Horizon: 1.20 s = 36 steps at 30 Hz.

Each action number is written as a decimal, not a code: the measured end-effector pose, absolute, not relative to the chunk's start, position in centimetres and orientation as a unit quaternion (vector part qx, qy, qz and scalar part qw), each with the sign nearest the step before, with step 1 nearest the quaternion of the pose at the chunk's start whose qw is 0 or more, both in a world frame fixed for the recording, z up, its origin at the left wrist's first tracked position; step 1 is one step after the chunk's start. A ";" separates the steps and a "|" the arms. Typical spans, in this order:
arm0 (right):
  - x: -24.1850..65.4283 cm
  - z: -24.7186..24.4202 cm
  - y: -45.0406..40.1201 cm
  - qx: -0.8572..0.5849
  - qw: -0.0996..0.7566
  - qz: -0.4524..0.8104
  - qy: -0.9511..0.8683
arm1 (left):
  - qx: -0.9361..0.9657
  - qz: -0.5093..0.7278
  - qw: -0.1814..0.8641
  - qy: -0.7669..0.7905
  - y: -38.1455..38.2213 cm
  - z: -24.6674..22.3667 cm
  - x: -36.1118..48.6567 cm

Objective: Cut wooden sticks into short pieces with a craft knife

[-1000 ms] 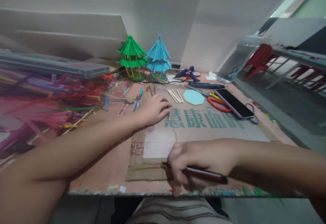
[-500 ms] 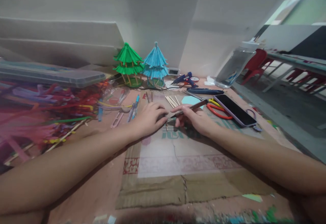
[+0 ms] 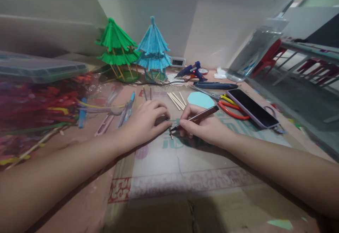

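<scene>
My right hand (image 3: pixel 198 121) is closed round a dark brown marker pen (image 3: pixel 200 115), its tip touching a short thin wooden stick (image 3: pixel 171 134). That stick, partly coloured brown, is pinched under the fingers of my left hand (image 3: pixel 152 120) on the cardboard. Several plain wooden sticks (image 3: pixel 175 100) lie just beyond my hands, beside a light blue paper octagon (image 3: pixel 200 99). Two brown sticks (image 3: pixel 147 94) rest behind my left hand. The cardboard sheet (image 3: pixel 159 176) with green and red print lies beneath both hands.
Green (image 3: pixel 116 49) and blue (image 3: pixel 153 49) model pavilions stand at the back, near a glue gun (image 3: pixel 192 71). Scissors (image 3: pixel 230 106) and a phone (image 3: pixel 253 108) lie right, a clear bottle (image 3: pixel 253 54) behind. Coloured strips (image 3: pixel 47 109) pile up left, near a pink cutter (image 3: pixel 104 124).
The head view has shifted closer and lower over the work. The marker tip has come against the stick, and the right hand sits a little nearer the left hand's fingertips.
</scene>
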State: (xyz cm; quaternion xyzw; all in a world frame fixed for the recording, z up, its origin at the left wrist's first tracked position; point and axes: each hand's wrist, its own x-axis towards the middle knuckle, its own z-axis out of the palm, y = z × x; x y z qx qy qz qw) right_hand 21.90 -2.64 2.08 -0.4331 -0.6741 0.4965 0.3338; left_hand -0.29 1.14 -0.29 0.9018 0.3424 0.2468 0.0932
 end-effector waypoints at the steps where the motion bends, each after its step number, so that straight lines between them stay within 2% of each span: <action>1: 21.9 2.0 -2.6 -0.432 0.332 0.493 -0.678 | 0.902 0.248 0.094 0.342 1.2 -0.3 -0.3; 20: 21.4 2.6 -2.7 -0.457 0.308 0.459 -0.697 | 0.904 0.227 0.103 0.347 1.3 -0.2 -0.3; 25: 21.4 2.7 -2.8 -0.457 0.275 0.495 -0.686 | 0.905 0.226 0.095 0.348 1.3 -0.3 -0.4; 31: 21.4 2.6 -2.7 -0.461 0.295 0.467 -0.695 | 0.905 0.225 0.106 0.346 1.3 -0.2 -0.3; 36: 21.6 2.6 -2.8 -0.456 0.269 0.477 -0.701 | 0.905 0.228 0.102 0.346 1.3 -0.2 -0.4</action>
